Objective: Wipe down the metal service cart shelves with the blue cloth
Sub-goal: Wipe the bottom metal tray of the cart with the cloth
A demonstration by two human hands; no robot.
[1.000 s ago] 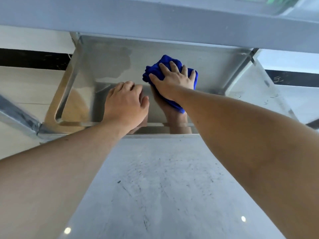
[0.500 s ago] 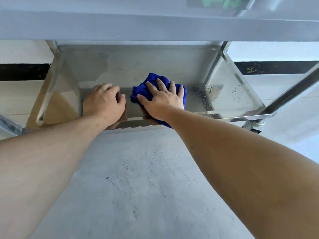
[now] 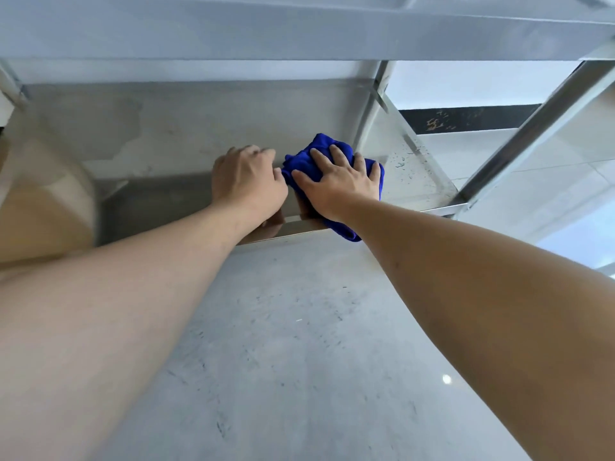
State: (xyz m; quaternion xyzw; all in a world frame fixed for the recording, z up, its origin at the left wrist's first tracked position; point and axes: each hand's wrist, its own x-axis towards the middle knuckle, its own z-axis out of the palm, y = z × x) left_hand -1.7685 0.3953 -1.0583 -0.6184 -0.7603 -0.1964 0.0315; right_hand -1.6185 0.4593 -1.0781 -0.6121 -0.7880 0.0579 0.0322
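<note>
The lower shelf [image 3: 173, 151] of the metal service cart is a shiny steel tray seen under the upper shelf's edge [image 3: 299, 31]. A bunched blue cloth [image 3: 324, 146] lies on it toward the right. My right hand [image 3: 339, 184] presses flat on the cloth with fingers spread; part of the cloth hangs over the shelf's near lip. My left hand [image 3: 248, 181] rests beside it on the near lip, fingers curled over the rim, touching the cloth's left side. Water drops dot the shelf's right end.
A slanted metal cart leg [image 3: 532, 128] rises at the right. Grey speckled floor [image 3: 283, 344] lies below the shelf. A pale wall with a black strip [image 3: 466, 118] shows behind the cart. A tan reflection sits at the shelf's left end [image 3: 43, 211].
Both hands and the cloth have slid rightward along the lower shelf, toward its right end. The view has shifted with them, bringing the right cart leg closer in.
</note>
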